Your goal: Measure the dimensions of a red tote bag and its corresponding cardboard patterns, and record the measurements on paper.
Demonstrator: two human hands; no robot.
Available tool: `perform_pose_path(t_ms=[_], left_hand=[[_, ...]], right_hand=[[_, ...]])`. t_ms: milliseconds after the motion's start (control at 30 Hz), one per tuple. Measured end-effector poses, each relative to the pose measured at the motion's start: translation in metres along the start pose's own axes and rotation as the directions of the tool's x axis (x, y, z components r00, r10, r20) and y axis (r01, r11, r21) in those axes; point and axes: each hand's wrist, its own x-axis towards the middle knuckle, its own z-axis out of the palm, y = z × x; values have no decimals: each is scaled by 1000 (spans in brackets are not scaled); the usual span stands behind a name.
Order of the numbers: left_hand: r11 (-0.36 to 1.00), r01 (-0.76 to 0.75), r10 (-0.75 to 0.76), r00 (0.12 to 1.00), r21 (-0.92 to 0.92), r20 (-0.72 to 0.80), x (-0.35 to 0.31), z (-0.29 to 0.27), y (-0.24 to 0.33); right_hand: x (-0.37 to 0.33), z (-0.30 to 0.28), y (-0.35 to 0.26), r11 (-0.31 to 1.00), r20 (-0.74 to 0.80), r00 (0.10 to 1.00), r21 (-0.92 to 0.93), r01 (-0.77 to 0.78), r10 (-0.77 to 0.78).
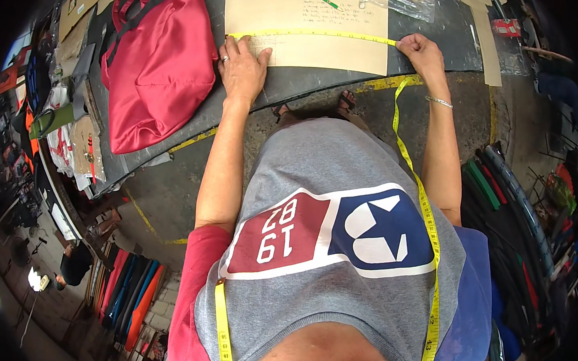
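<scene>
Place: a workshop, most likely for sewn bags
Worktable (455,32): broad, dark and scuffed
Bag (159,80): red, glossy cloth, on the worktable's left part
Paper (310,57): handwritten notes, flat on the worktable — yellow tape measure (311,33) stretched across
Dark rolls (528,212): apparently cloth, heaped off the worktable's right end
Floor (169,196): grey, worn, with yellow lines (178,241) — on the worktable's near side
</scene>
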Motion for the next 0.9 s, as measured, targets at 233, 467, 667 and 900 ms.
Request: perform_pose_path(t_ms=[233, 467, 667, 900], left_hand=[[995, -83, 85, 996, 64, -32, 8, -9, 3], [976, -215, 218, 972, -40, 93, 30, -8, -5], [984, -174, 177, 968, -32, 178, 39, -19, -1], [988, -145, 133, 973, 51, 190, 45, -21, 9]], right_hand=[[-1, 1, 1, 1000, -14, 1000, -14, -6, 6], [-1, 3, 0, 999, -29, 999, -27, 18, -19], [-2, 5, 0, 999, -46, 998, -13, 30, -31], [-1, 5, 2, 999, -46, 998, -14, 37, -37]])
